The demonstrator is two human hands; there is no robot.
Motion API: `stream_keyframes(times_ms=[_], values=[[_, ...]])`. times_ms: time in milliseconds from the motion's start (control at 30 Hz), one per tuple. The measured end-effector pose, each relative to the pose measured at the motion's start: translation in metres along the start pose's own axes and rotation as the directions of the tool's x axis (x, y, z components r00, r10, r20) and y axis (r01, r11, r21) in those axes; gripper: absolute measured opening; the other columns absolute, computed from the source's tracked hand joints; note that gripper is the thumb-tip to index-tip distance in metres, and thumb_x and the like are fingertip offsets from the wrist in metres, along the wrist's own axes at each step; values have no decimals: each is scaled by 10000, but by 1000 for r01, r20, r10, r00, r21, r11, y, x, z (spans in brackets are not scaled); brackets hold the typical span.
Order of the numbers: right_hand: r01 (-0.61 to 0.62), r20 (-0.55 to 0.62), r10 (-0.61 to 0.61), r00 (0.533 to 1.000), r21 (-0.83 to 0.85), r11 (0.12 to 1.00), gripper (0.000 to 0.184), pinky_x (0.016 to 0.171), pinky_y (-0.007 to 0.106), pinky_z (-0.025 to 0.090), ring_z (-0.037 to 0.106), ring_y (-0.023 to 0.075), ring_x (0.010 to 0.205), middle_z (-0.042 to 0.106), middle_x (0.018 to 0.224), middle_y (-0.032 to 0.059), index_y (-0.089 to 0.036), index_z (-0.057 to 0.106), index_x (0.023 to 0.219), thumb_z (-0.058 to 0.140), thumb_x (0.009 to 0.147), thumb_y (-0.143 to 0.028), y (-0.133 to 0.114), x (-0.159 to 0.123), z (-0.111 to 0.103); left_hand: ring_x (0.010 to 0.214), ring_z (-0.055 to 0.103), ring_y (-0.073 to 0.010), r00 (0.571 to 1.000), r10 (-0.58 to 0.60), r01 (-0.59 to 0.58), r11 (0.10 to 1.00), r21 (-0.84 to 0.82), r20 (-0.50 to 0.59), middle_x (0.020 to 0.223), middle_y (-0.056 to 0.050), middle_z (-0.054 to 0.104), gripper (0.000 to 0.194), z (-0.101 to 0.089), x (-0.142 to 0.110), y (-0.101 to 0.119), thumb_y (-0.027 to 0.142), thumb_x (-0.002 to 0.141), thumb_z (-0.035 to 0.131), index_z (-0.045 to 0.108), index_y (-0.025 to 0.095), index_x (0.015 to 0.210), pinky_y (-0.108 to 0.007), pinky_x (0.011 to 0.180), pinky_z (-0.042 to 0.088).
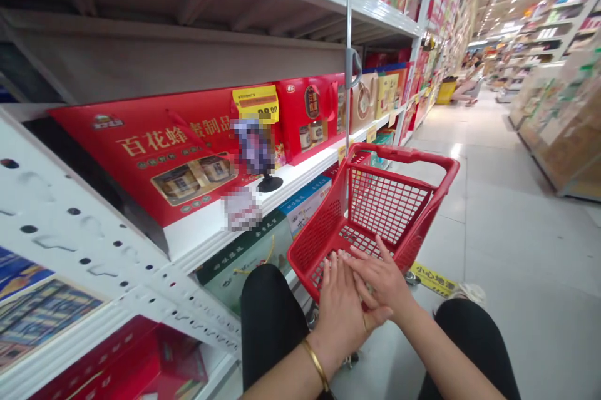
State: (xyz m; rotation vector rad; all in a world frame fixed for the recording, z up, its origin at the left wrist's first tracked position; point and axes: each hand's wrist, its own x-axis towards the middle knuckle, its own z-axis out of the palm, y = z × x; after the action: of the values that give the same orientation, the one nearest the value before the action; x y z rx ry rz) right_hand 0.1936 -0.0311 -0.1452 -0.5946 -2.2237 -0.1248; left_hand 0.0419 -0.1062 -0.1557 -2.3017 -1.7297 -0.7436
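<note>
My left hand [339, 307], with a gold bangle on its wrist, lies flat with fingers stretched toward the near rim of a red shopping basket cart [425, 207]. My right hand [385, 276] rests across the left one, its fingers spread and extended too. Neither hand holds anything. Both hover just in front of the basket's near edge, above my knees in black trousers [270, 318]. The basket looks empty inside.
White store shelves [94, 243] run along the left, with a big red gift box [154, 156], a yellow price tag [256, 102] and more boxes below. A yellow floor sticker [434, 279] lies by the cart. The grey aisle floor stretches ahead; other shelving stands right.
</note>
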Motion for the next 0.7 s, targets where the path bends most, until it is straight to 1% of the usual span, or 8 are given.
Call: stream_keyframes(times_ms=[100, 200, 300, 367, 467, 533, 600, 700], values=[[-90, -41, 87, 995, -79, 993, 628, 1274, 681, 60, 664, 252, 1246, 723, 1287, 55, -296, 465, 1515, 524, 915, -117, 19, 4, -11, 1546, 255, -407, 998, -41, 42, 999, 19, -50, 1632, -291, 299, 1236, 0, -2, 3, 922, 818, 330, 227, -26, 1604, -557, 1228, 308], [-169, -119, 157, 980, -98, 981, 663, 1268, 689, 140, 614, 271, 1315, 686, 1351, 76, -274, 420, 1548, 486, 912, -100, 27, -1, -12, 1565, 202, -394, 996, -54, 56, 998, 26, -76, 1654, -292, 232, 1265, 1, -3, 4, 925, 810, 353, 181, -41, 1608, -540, 1238, 297], [-85, -104, 80, 991, -45, 995, 696, 1259, 653, 248, 524, 272, 1407, 659, 1393, 72, -254, 387, 1568, 476, 896, -99, 14, -9, -1, 1570, 183, -390, 995, -50, 51, 999, 2, -85, 1665, -281, 212, 1239, 1, -2, 4, 917, 825, 345, 181, -26, 1612, -547, 1253, 261], [-11, -79, 10, 997, -15, 1000, 710, 1264, 625, 262, 509, 264, 1420, 655, 1400, 68, -247, 371, 1577, 476, 890, -105, 1, -12, 6, 1572, 178, -385, 994, -50, 49, 999, -9, -94, 1669, -277, 203, 1223, 1, -2, 3, 910, 834, 346, 184, -18, 1614, -551, 1258, 248], [-18, -79, 12, 997, -78, 997, 678, 1269, 675, 150, 478, 291, 1443, 628, 1435, 61, -290, 426, 1548, 489, 889, -143, -9, -12, 8, 1578, 163, -376, 993, -47, 46, 999, -8, -112, 1672, -282, 185, 1231, 1, -2, 4, 902, 833, 379, 175, -29, 1612, -537, 1259, 261], [-110, -135, 89, 987, -164, 980, 578, 1228, 755, 68, 352, 359, 1510, 538, 1528, 59, -347, 543, 1460, 539, 897, -219, -8, -10, 5, 1580, 152, -374, 991, -41, 41, 999, -3, -124, 1671, -290, 178, 1243, 1, -1, 5, 898, 828, 402, 166, -40, 1609, -528, 1257, 268], [-179, -162, 147, 976, -209, 961, 474, 1192, 799, 29, 239, 405, 1545, 449, 1596, 49, -377, 626, 1369, 585, 905, -289, -6, -9, 3, 1581, 143, -377, 992, -34, 35, 999, 3, -123, 1668, -299, 171, 1235, 0, 1, 8, 883, 838, 418, 159, -48, 1607, -527, 1258, 263], [-181, -128, 159, 979, -187, 965, 463, 1210, 774, 7, 307, 365, 1530, 520, 1545, 51, -362, 600, 1393, 570, 941, -262, -6, -12, 4, 1582, 119, -386, 993, -31, 32, 999, 3, -113, 1663, -324, 142, 1211, 1, 4, 10, 844, 877, 418, 114, -79, 1600, -534, 1259, 250]])
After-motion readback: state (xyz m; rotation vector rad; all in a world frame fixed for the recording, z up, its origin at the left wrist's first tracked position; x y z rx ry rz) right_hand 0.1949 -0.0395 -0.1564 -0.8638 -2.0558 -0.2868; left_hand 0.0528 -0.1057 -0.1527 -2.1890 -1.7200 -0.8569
